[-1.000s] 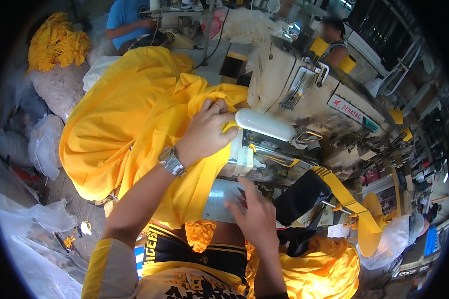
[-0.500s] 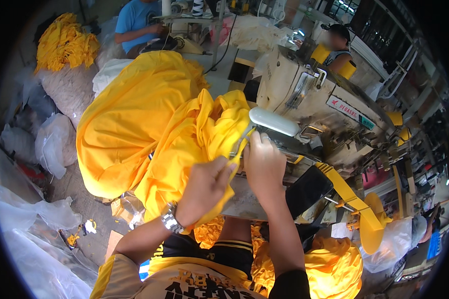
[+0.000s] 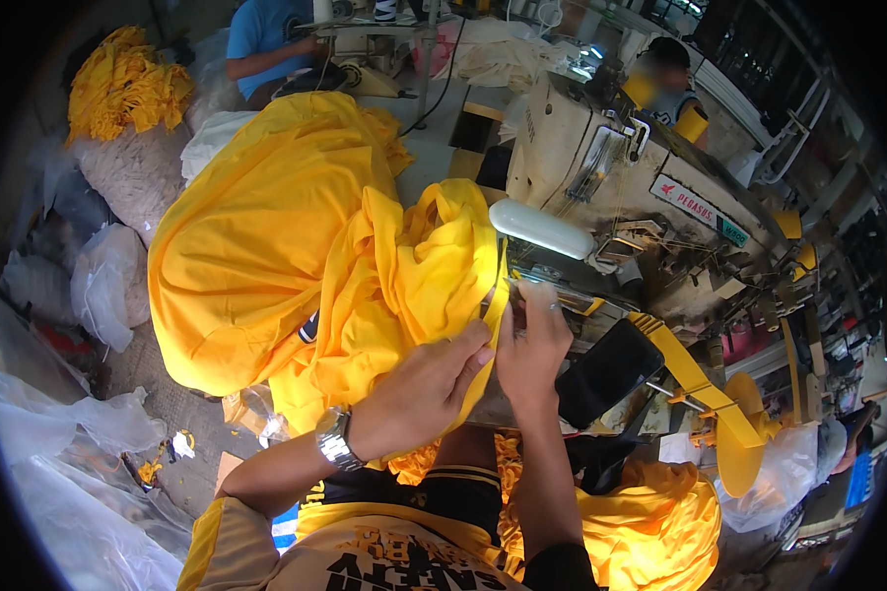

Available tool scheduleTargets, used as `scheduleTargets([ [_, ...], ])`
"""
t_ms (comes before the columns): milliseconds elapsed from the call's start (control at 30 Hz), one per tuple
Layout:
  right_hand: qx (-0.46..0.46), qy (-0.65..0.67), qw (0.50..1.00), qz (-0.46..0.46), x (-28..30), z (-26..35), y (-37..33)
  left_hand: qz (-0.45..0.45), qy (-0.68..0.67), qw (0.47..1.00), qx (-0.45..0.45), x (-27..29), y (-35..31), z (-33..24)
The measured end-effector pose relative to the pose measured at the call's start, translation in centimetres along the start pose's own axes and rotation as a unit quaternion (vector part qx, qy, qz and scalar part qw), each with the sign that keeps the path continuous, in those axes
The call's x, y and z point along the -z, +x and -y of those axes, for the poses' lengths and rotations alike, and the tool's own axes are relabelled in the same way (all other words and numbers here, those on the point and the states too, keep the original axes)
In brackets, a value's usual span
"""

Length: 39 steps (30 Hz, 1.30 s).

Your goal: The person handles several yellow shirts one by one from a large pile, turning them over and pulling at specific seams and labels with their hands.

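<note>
A large heap of yellow fabric (image 3: 256, 246) lies at the left of a beige industrial sewing machine (image 3: 572, 148). Close by the machine's needle area, my left hand (image 3: 419, 379) is closed on the edge of the bunched cloth, thumb pressed toward the fingers. Just right of it, my right hand (image 3: 534, 340) pinches the same edge, its fingers near the machine's metal arm. The two hands almost touch. Above my right hand sits a rounded white lamp-like bar (image 3: 540, 229). My fingertips partly hide the cloth they grip.
A yellow strip (image 3: 685, 364) runs down to a yellow reel (image 3: 744, 448) at right, beside a black flat panel (image 3: 609, 372). More yellow cloth (image 3: 650, 527) lies below. Plastic bags (image 3: 108, 281) and a fabric-topped sack (image 3: 128, 177) stand left. Two people work beyond, one in a blue shirt (image 3: 266, 44).
My left hand has moved right, toward my right hand, which has shifted slightly down and right. The gripped cloth edge has moved a little right along the machine.
</note>
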State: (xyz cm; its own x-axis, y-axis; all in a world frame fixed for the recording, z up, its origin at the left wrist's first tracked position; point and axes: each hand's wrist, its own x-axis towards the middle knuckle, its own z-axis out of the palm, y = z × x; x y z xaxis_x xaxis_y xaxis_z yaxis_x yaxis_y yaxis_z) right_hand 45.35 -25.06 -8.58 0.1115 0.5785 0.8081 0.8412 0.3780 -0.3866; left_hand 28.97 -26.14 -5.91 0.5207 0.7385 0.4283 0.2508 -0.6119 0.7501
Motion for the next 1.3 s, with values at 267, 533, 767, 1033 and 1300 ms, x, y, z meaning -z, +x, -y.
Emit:
scheduleTargets([
  [267, -0.010, 0.045, 0.999, -0.019, 0.2, 0.6, 2.2, 0.023, 0.116, 0.982, -0.145, 2.9, 2.5, 3.4],
  [533, -0.015, -0.021, 0.999, 0.037, -0.6, 1.5, 1.8, 0.200, -0.111, 0.973, -0.027, 1.8, -1.2, 2.1],
  [767, -0.199, 0.187, 0.959, 0.076, 3.7, 0.5, -3.7, 0.173, -0.057, 0.970, -0.163, 3.8, -0.2, 0.9],
  [1033, -0.474, 0.436, 0.725, 0.246, 6.0, 5.5, -17.9, 0.480, -0.222, 0.841, -0.115, 0.3, 6.4, 0.0],
  [1300, -0.418, -0.106, 0.832, 0.348, 38.1, 5.5, -6.9, 0.169, 0.318, 0.889, -0.284, 8.3, 7.0, 2.3],
])
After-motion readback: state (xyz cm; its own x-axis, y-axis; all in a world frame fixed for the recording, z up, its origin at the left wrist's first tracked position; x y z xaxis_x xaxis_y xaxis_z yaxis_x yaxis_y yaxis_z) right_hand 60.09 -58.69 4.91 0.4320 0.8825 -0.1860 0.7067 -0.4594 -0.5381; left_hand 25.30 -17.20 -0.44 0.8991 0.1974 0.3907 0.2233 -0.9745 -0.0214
